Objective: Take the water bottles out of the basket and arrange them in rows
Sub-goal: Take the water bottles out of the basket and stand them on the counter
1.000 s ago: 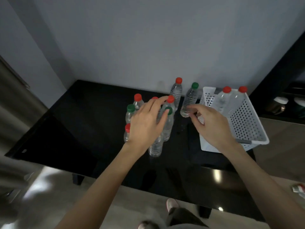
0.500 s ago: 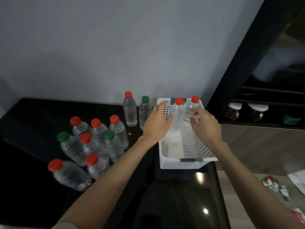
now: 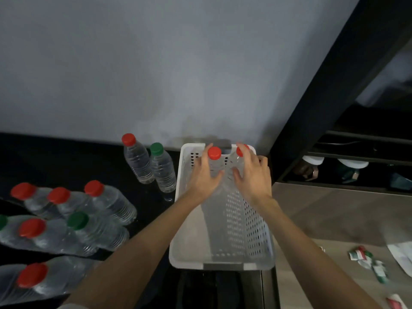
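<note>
Toward the near left of the worktop point(image 3: 66, 157), a cluster of water bottles point(image 3: 73, 221) stands packed close together. The white basket point(image 3: 223, 265) sits at the right edge. At its far end, the left hand point(image 3: 206, 177) grips the left red-capped bottle point(image 3: 214, 153) and the right hand point(image 3: 252, 175) grips the right red-capped bottle point(image 3: 239, 151). A pair of bottles point(image 3: 163, 172) stands by the far edge, just left of the basket.
</note>
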`<act>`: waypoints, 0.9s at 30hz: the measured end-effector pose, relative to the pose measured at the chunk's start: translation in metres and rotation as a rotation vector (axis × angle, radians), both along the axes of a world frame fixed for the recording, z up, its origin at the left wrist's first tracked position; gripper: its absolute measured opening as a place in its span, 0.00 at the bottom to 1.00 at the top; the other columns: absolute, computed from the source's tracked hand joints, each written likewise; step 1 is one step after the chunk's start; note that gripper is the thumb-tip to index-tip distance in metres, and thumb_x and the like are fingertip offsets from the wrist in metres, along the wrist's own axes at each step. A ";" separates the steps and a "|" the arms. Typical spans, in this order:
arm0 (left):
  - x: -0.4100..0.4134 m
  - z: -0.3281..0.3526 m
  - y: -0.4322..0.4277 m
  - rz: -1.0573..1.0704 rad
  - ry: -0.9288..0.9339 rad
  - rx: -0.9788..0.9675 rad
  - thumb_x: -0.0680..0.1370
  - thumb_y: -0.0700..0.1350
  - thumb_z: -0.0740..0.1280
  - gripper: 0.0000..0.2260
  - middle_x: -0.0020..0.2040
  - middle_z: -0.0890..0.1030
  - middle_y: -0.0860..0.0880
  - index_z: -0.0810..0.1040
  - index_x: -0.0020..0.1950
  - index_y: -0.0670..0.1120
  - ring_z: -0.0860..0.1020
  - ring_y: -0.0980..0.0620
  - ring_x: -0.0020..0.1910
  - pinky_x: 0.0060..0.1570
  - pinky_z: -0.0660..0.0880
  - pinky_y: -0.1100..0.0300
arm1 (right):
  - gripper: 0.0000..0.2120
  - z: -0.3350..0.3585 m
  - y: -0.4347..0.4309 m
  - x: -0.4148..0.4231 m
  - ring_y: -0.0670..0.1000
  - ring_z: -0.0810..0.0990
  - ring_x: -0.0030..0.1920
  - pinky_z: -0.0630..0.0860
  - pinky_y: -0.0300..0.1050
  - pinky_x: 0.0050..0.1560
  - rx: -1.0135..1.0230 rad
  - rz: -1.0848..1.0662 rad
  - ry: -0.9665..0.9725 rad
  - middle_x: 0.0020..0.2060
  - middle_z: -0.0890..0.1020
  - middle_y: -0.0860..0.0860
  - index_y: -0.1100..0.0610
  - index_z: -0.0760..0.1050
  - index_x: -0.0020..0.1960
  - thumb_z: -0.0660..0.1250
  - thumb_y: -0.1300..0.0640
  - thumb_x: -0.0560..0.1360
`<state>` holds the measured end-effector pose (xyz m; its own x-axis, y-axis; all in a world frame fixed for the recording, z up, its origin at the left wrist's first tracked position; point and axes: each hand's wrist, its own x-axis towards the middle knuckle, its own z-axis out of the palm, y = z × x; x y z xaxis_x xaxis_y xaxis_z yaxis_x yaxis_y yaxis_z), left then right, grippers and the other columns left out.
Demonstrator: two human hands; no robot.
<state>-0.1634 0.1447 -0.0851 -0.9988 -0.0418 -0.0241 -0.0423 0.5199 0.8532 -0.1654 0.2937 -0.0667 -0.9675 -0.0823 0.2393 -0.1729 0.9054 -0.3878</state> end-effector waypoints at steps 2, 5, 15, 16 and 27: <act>-0.001 -0.009 0.000 -0.009 -0.027 -0.022 0.75 0.49 0.70 0.37 0.74 0.65 0.45 0.50 0.77 0.55 0.66 0.45 0.71 0.70 0.65 0.49 | 0.32 -0.006 0.000 -0.007 0.58 0.70 0.57 0.73 0.56 0.57 0.023 0.018 0.018 0.62 0.76 0.53 0.46 0.55 0.73 0.67 0.55 0.74; -0.001 -0.018 0.001 -0.001 -0.048 -0.062 0.74 0.51 0.71 0.37 0.71 0.68 0.44 0.52 0.76 0.53 0.70 0.44 0.68 0.65 0.69 0.46 | 0.36 -0.014 -0.002 -0.013 0.59 0.69 0.63 0.71 0.56 0.63 0.057 0.037 0.005 0.61 0.76 0.57 0.48 0.55 0.73 0.71 0.54 0.72; 0.001 -0.015 0.002 0.025 -0.035 -0.131 0.71 0.49 0.74 0.36 0.59 0.77 0.44 0.57 0.72 0.50 0.79 0.44 0.54 0.52 0.78 0.46 | 0.39 -0.022 -0.003 -0.011 0.59 0.70 0.58 0.69 0.54 0.65 0.095 0.087 0.057 0.58 0.73 0.58 0.51 0.57 0.70 0.76 0.59 0.66; 0.002 -0.015 0.001 0.015 -0.034 -0.140 0.71 0.50 0.73 0.35 0.58 0.78 0.44 0.56 0.72 0.52 0.80 0.44 0.52 0.51 0.79 0.45 | 0.38 -0.021 -0.003 -0.009 0.59 0.71 0.58 0.70 0.53 0.64 0.071 0.094 0.063 0.57 0.73 0.57 0.51 0.58 0.69 0.75 0.60 0.66; 0.028 0.027 -0.024 0.024 0.112 -0.195 0.70 0.56 0.72 0.36 0.59 0.77 0.45 0.57 0.72 0.50 0.79 0.44 0.54 0.54 0.78 0.46 | 0.33 0.001 -0.005 0.017 0.58 0.73 0.53 0.73 0.51 0.53 -0.159 0.088 0.080 0.58 0.72 0.57 0.48 0.57 0.64 0.73 0.63 0.69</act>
